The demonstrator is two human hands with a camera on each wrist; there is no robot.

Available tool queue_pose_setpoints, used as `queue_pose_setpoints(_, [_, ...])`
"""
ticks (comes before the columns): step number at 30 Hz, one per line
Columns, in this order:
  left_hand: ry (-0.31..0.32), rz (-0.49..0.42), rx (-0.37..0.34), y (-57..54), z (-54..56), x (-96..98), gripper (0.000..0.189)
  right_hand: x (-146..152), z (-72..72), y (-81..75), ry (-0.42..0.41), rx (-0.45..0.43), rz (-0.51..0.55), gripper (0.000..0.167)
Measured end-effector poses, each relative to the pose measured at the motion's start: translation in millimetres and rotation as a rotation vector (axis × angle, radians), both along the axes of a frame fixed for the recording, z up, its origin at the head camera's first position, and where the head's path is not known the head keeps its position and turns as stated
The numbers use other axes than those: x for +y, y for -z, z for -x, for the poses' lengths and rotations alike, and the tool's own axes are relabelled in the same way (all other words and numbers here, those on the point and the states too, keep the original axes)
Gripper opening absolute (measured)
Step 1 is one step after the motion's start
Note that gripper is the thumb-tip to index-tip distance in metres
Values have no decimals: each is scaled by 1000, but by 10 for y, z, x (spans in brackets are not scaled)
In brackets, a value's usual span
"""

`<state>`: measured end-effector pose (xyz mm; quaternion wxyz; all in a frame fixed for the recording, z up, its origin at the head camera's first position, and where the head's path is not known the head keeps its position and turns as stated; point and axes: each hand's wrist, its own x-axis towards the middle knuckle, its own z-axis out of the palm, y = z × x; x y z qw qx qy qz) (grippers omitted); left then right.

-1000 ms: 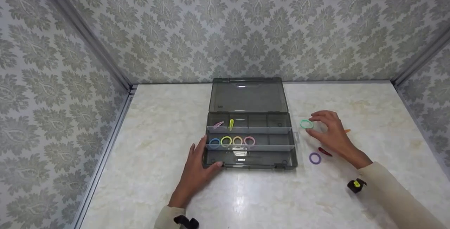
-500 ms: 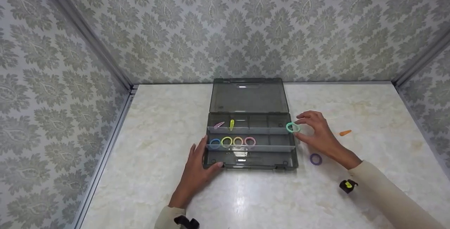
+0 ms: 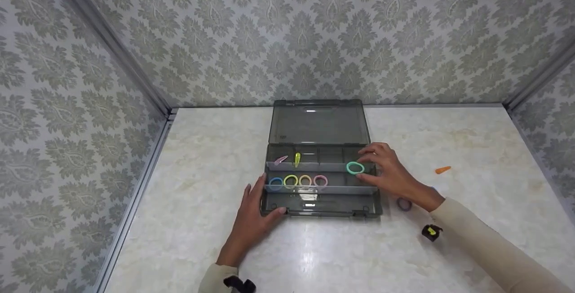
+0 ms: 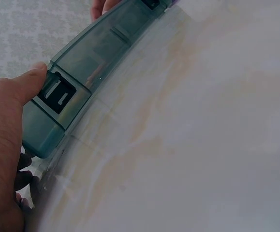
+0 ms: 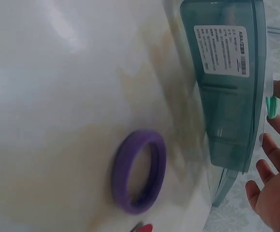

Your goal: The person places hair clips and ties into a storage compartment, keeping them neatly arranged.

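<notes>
My left hand (image 3: 249,228) grips the front left corner of a grey see-through compartment box (image 3: 319,124), thumb on the front edge, fingers along the side. Over the middle row's right part, my right hand (image 3: 388,174) pinches a green hair tie (image 3: 355,174) between thumb and fingers. In that row lie a blue hair tie (image 3: 276,178), a yellow one, a peach one and a pink hair tie (image 3: 321,175). The back row holds a pink hair clip (image 3: 281,160) and a yellow hair clip (image 3: 297,159).
Right of the box, a purple hair tie (image 5: 121,179) lies on the table, partly shaded by my right arm. A red hair clip (image 5: 144,228) shows at the right wrist view's bottom edge. An orange hair clip (image 3: 443,170) lies farther right. Patterned walls surround the table.
My right hand has carried the green hair tie leftward from beside the box to over its right part. The right forearm now covers the red clip in the head view. My left hand stays put.
</notes>
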<state>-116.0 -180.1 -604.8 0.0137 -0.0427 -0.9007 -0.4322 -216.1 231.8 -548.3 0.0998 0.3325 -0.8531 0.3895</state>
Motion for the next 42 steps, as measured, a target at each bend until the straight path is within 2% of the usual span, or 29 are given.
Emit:
queue_pose_setpoints(10, [9,0,9,6,0,0,108,-144,13,-19,-71,-12,-52,25])
queue_pose_setpoints(15, [6,-12,8,6,11,-5,108,-212,34,-51,-74,-55,-143,24])
queue_pose_setpoints(20, [5,-14,0,11,10,0,107,-275,95,-73,-95,-41,-220,24])
queue_pose_setpoints(23, [4,-12,-6,12,5,-2,107,-306,131,-97,-108,-72,-280,24])
queue_pose_setpoints(27, [7,-10,10,9,1,-6,107,-343,164,-138,-120,-114,-368,26])
queue_pose_setpoints(30, [12,-11,29,5,0,-8,108,-370,176,-161,-127,-100,-422,28])
queue_pose_setpoints(42, [3,-13,1,-1,-8,-18,108,-438,179,-178,-124,-105,-490,30])
